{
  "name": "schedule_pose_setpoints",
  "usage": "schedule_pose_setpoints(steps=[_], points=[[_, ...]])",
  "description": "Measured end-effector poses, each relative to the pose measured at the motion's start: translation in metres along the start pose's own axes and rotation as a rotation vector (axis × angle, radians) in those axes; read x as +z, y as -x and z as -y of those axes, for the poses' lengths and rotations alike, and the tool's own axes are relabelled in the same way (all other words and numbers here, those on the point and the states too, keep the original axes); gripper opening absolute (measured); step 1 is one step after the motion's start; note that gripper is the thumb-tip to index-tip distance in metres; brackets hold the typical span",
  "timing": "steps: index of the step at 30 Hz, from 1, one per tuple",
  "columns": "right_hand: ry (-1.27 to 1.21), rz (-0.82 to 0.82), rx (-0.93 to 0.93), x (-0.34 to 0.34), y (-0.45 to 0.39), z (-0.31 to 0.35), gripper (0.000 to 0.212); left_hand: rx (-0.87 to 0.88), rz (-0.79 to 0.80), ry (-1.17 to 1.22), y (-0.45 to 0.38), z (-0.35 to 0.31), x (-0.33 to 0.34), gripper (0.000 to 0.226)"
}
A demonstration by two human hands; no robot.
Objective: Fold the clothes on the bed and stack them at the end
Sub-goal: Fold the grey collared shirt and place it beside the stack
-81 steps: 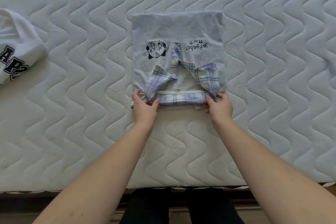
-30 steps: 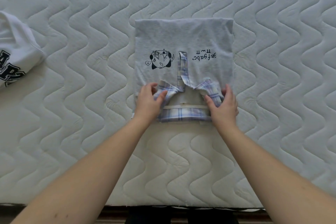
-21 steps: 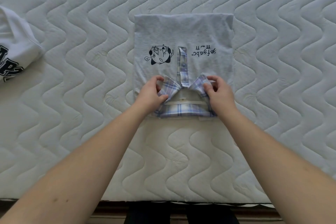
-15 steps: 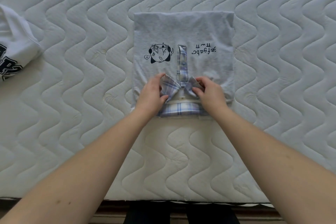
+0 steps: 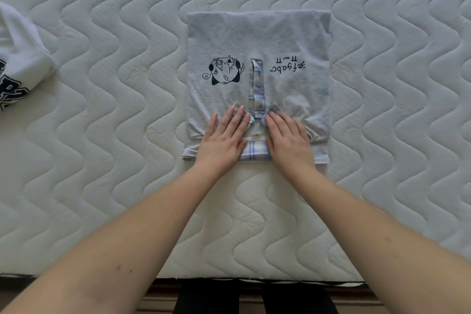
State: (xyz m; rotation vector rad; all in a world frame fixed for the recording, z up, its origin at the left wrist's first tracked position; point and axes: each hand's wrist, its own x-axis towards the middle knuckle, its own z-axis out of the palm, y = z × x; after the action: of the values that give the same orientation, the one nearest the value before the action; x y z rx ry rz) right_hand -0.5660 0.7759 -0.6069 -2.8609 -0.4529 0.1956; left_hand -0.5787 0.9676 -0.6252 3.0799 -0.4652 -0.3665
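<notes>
Both hands lie flat, fingers straight and close together, palms down on the plaid collar (image 5: 256,152) of a folded pale grey polo shirt (image 5: 258,41); the left hand (image 5: 224,139) covers the left collar wing, the right hand (image 5: 289,139) the right one, with a small gap between them; the shirt forms a neat rectangle at the middle of the white quilted mattress (image 5: 114,122), its plaid placket running away from the hands between a black cartoon print and upside-down lettering; far left, at the frame's edge, lies a crumpled white garment with dark block letters (image 5: 17,64), well apart from the shirt.
</notes>
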Motion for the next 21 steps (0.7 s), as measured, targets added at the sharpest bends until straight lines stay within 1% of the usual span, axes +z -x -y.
schedule_pose_setpoints(steps=[1,3,5,7,9,11,13,16,18,19,21], points=[[0.021,0.092,0.018,0.004,0.004,0.0,0.052,0.004,-0.01,0.014,0.0,0.001,0.002,0.059],[0.048,0.211,0.054,0.011,0.006,0.001,0.06,0.028,-0.044,0.036,0.001,0.004,0.004,0.058],[0.054,0.295,0.074,0.018,0.008,0.004,0.068,0.076,-0.071,0.04,0.004,0.008,0.007,0.056],[0.072,0.328,0.065,0.019,0.009,0.005,0.07,0.124,-0.093,0.025,0.011,0.01,0.01,0.057],[0.094,0.293,0.053,0.016,0.013,0.004,0.069,0.115,-0.1,0.021,0.018,0.008,0.01,0.058],[0.093,0.245,0.106,0.014,0.025,-0.001,0.065,0.081,-0.081,0.036,0.032,0.005,0.014,0.06],[0.102,0.254,0.194,0.013,0.042,-0.008,0.063,0.076,-0.037,0.025,0.049,0.003,0.019,0.062],[0.099,0.29,0.258,0.009,0.068,-0.022,0.063,0.082,0.062,0.059,0.074,-0.001,0.025,0.064],[0.089,0.27,0.304,0.002,0.08,-0.027,0.061,0.096,0.099,0.103,0.083,-0.005,0.021,0.062],[0.061,0.236,0.323,-0.002,0.083,-0.027,0.061,0.118,0.081,0.141,0.084,-0.005,0.017,0.061],[-0.041,0.133,0.363,-0.011,0.082,-0.025,0.063,0.141,-0.029,0.268,0.085,-0.002,0.005,0.056]])
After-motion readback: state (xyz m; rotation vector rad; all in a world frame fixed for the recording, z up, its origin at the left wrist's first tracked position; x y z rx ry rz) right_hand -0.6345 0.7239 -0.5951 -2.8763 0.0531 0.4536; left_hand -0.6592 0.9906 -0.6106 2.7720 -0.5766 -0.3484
